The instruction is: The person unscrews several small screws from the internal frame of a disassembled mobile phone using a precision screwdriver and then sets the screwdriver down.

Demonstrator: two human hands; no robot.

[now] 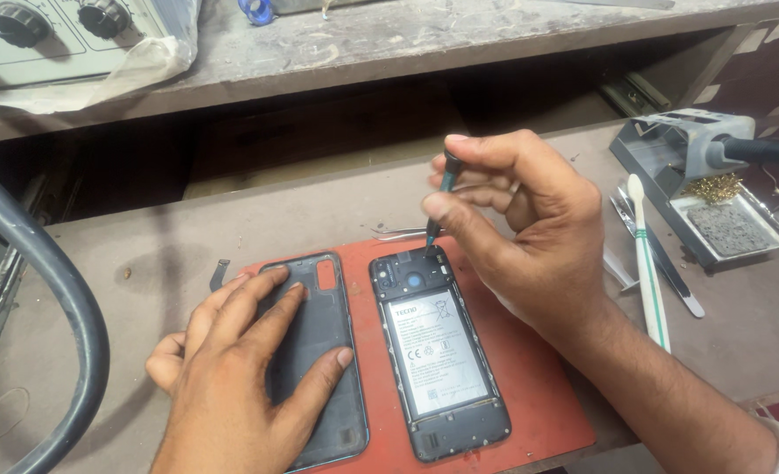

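Your right hand (530, 219) pinches a slim dark screwdriver (442, 197) between thumb and fingers, held nearly upright with a slight lean, its tip down on the upper right corner of the opened phone (438, 351). That phone lies face down on the red mat (539, 386), its back removed so the pale battery (438, 351) and the camera section at the top show. Its long axis runs away from you and toward you, tilted a little so the top end leans to your left and the bottom end sits nearer you, close to the mat's near edge. Just to the left of the phone, almost parallel to it, lies the dark back cover (319, 351), inner side up, partly on the mat. Your left hand (240, 369) rests flat on that cover with fingers spread, pressing it down and gripping nothing. A pair of metal tweezers (398, 233) lies just beyond the phone's top end, on the far edge of the mat. Well to the right of the phone, on the grey worktop (740, 325), a white stick with green bands (648, 272) lies with its long axis roughly matching the phone's, with more tweezers (657, 254) beside it. Farther right of the phone stands a soldering iron holder (688, 149) with brass wool and a grey sponge (727, 228). Left of the phone, past the cover, a thick dark cable (65, 298) curves across the worktop.
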